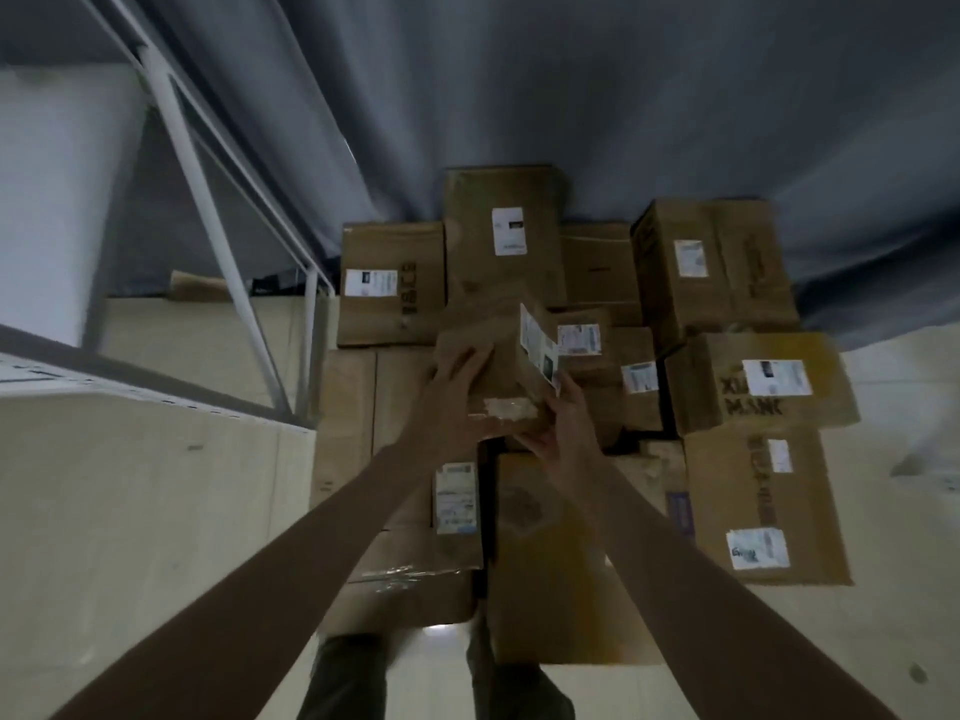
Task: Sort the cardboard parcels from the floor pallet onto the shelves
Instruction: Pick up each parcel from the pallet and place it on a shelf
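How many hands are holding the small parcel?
2 on the parcel: left hand on its left side, right hand at its near right corner.

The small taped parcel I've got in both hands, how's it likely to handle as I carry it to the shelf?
The small parcel is probably light: the left hand and right hand hold it up clear of the stack. Its cardboard looks creased, so it may give under a squeeze. The white label is peeling at one edge and could snag.
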### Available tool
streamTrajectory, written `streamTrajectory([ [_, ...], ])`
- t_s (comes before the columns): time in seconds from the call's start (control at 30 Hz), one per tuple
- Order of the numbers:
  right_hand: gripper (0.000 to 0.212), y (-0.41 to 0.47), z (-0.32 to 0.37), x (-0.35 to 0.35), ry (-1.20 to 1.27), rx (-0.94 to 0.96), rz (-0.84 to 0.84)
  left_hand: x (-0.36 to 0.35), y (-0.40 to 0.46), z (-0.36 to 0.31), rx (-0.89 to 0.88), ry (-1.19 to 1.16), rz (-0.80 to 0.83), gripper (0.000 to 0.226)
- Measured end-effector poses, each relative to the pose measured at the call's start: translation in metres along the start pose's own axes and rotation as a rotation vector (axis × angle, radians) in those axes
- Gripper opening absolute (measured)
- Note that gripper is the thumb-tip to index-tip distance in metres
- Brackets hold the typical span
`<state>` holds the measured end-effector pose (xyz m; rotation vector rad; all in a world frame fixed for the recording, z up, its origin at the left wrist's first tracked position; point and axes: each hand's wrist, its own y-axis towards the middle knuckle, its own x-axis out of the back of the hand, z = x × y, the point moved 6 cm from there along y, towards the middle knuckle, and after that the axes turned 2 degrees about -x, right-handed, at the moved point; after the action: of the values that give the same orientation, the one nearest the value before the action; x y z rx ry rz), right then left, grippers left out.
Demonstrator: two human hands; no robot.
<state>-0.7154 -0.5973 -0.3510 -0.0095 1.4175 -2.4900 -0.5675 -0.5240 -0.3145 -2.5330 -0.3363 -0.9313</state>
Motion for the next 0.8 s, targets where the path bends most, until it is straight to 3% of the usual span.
streamTrajectory([
  [0.23,0.037,0.146,-0.055,0.016,0.012,-0.058,0.003,-0.097,0.072,0.071,-0.057,0.259,-0.027,0.068],
  [0.47,0.029,0.242,-0.092,0.014,-0.176,-0.080,-0.025,-0.147,0.117,0.134,-0.164,0.303,-0.087,0.044],
  [0.8,0.043,0.339,-0.121,-0.001,-0.180,-0.045,0.017,-0.195,0.157,0.221,-0.174,0.231,-0.134,0.048],
])
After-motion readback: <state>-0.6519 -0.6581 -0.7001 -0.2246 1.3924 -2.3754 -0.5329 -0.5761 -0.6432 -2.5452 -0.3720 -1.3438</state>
